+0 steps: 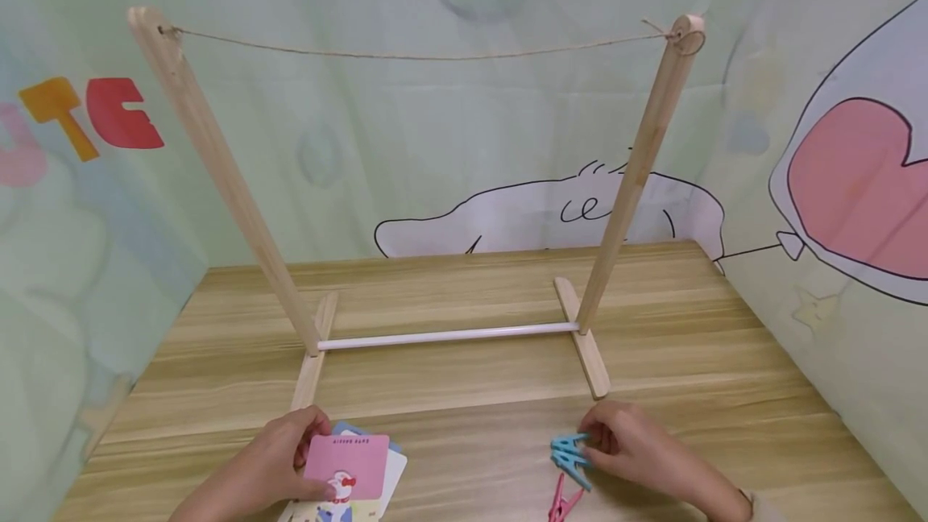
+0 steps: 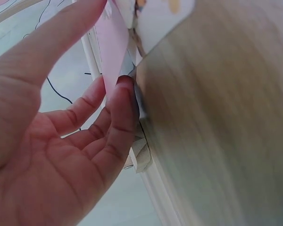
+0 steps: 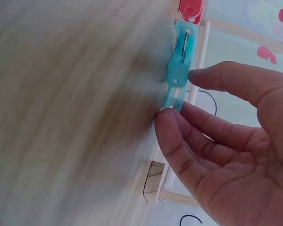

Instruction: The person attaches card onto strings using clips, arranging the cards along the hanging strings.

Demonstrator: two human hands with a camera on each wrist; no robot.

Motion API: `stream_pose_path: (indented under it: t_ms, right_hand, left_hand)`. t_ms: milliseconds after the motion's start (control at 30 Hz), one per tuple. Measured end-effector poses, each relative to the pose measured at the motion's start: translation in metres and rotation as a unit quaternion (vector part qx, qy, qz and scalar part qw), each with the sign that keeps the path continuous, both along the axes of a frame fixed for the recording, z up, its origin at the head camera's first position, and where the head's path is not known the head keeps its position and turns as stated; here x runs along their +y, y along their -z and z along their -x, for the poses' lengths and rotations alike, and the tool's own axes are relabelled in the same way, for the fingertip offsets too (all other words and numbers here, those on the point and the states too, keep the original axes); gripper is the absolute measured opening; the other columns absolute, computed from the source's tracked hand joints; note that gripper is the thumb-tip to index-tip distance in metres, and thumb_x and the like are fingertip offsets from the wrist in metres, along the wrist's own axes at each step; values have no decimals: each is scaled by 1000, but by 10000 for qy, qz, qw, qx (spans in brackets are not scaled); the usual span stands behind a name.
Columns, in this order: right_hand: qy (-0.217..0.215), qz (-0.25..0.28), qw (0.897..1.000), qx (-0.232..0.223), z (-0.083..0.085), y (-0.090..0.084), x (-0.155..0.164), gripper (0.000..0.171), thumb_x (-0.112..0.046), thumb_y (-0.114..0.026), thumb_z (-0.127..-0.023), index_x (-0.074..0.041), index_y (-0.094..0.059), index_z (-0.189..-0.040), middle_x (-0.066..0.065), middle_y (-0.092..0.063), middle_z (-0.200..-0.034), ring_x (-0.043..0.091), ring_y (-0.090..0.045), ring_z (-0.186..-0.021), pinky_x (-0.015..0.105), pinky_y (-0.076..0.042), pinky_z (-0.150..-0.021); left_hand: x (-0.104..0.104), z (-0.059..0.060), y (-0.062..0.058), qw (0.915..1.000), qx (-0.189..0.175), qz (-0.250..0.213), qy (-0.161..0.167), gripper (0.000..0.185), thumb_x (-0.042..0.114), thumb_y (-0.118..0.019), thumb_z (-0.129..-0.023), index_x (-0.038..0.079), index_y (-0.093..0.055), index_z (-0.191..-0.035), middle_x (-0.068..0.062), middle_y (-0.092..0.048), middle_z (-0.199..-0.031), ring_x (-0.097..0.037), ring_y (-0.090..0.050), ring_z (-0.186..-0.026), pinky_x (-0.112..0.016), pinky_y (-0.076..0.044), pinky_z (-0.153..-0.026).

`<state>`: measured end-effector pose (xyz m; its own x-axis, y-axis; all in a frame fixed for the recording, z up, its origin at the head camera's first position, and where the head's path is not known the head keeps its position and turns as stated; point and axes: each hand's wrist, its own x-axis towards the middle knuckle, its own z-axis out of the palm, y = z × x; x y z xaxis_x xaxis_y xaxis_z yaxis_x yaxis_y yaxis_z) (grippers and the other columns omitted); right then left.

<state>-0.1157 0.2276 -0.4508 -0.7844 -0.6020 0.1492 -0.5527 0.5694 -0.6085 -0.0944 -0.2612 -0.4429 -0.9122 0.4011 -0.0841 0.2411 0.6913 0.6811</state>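
Note:
On the wooden table's near edge, my left hand pinches a pink card between thumb and fingers, on top of a small stack of cards. The left wrist view shows the same pink card edge-on in that hand. My right hand holds a blue clothespin lying on the table. In the right wrist view the thumb and a fingertip of that hand close on the end of the blue clothespin. A pink clothespin lies just in front of it, also seen in the right wrist view.
A wooden drying frame stands mid-table, with two slanted posts, flat feet, a white crossbar and a string stretched across the top. Printed fabric walls enclose the table on three sides.

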Motion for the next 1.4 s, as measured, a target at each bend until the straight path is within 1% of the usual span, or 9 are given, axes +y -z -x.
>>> stream_pose_path:
  t_ms: [200,300,467,600,733,900,1100,1233,1400]
  right_hand:
    - [-73,4,9990,439,-1,2,0,22,-2,-81,-77,-5,-67,-93,-9,-57,-80,-1,-52,-69,18,-49,-56]
    - [-76,31,9992,396,-1,2,0,26,2,-82,-73,-4,-67,-93,-8,-56,-81,0,-52,-70,19,-50,-57]
    - [4,52,9999,162,0,2,1,27,3,-83,-73,-3,-67,-93,-7,-56,-83,1,-53,-71,20,-51,-58]
    - [37,26,9999,104,0,2,1,25,1,-83,-74,-5,-68,-93,-8,-55,-84,1,-53,-72,20,-51,-58]
    - [35,-21,10000,2,-1,3,2,24,-4,-84,-78,-6,-68,-94,-8,-54,-85,2,-52,-72,20,-50,-59]
    - [69,4,10000,-64,-1,4,3,24,-7,-84,-79,-8,-67,-95,-8,-55,-87,2,-53,-73,21,-51,-59]
    - [101,180,9997,-148,-1,3,4,24,-6,-84,-78,-9,-67,-94,-7,-56,-87,2,-54,-73,21,-52,-59]
    - [74,414,9981,-447,-1,2,6,22,-5,-83,-79,-8,-66,-93,-6,-57,-87,3,-56,-72,22,-53,-58]
    - [30,646,9952,-738,0,3,11,21,-5,-82,-81,-8,-66,-95,-5,-60,-87,3,-58,-72,23,-55,-59]
  left_hand:
    - [-1,0,0,9999,140,-83,37,61,30,-95,-65,3,-56,-103,2,-48,-81,-5,-44,-73,-21,-42,-60]
    - [-1,0,1,9997,168,-189,59,61,29,-95,-65,3,-56,-104,2,-48,-80,-5,-45,-73,-21,-43,-60]
    - [-6,0,4,9959,-157,-869,209,58,19,-93,-69,-5,-57,-109,-1,-56,-85,-6,-51,-75,-22,-51,-63]
    - [-13,4,6,9853,-580,-1559,382,57,8,-87,-76,-13,-53,-116,-8,-61,-93,-7,-57,-78,-24,-55,-67]
    - [-18,7,8,9778,-845,-1884,370,57,7,-85,-79,-17,-51,-119,-12,-63,-96,-8,-59,-77,-23,-56,-67]
    - [-22,10,8,9703,-1053,-2138,424,54,8,-82,-82,-18,-52,-117,-14,-64,-95,-8,-61,-78,-23,-56,-68]
    - [-23,12,10,9629,-1164,-2358,612,32,2,-75,-88,-16,-59,-109,-5,-67,-89,-6,-63,-77,-22,-56,-67]
    - [-24,13,9,9614,-1194,-2385,680,20,1,-70,-91,-12,-62,-104,-1,-68,-86,-4,-63,-76,-21,-55,-64]
    - [-25,14,8,9583,-1229,-2480,706,17,-1,-68,-92,-13,-61,-103,-1,-69,-87,-4,-64,-78,-22,-56,-66]
